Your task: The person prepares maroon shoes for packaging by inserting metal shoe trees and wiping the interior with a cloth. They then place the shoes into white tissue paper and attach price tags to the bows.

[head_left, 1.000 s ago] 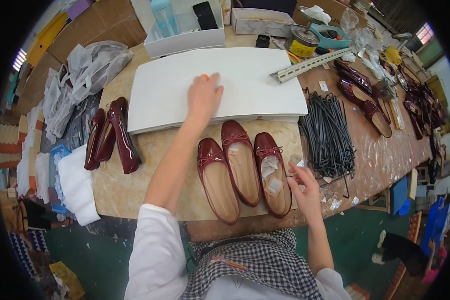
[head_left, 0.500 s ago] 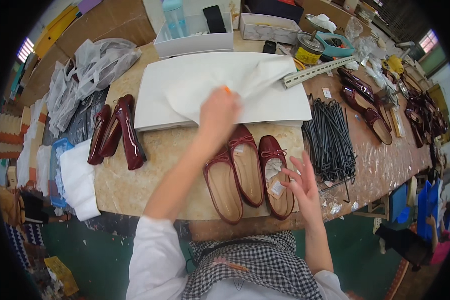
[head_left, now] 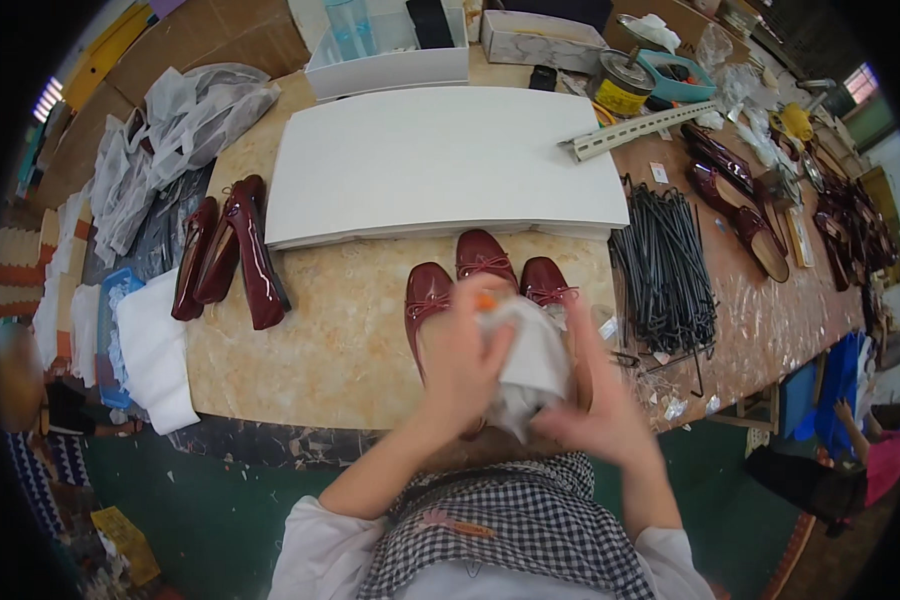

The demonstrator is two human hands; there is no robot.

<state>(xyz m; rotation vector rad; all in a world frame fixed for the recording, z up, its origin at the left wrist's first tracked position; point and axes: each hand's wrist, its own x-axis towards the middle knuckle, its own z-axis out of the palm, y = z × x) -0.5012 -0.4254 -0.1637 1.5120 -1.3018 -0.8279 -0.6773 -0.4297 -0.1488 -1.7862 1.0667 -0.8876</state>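
White tissue sheet (head_left: pixel 530 365), lifted off the stack of white sheets (head_left: pixel 440 160), is now bunched between left hand (head_left: pixel 460 355) and right hand (head_left: pixel 595 405), both closed on it, above the three dark-red ballet flats (head_left: pixel 485 262).

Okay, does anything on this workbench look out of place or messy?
Mostly orderly. The odd bits: small scraps litter the table's front right edge, and a metal rail lies askew, overlapping the white paper stack.

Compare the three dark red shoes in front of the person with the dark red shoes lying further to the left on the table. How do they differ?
The three shoes in front lie flat in a row, toes toward the white paper stack, with small bows; both hands partly cover them. The left shoes lie tipped on their sides, bunched together, untouched. Both groups are glossy dark red.
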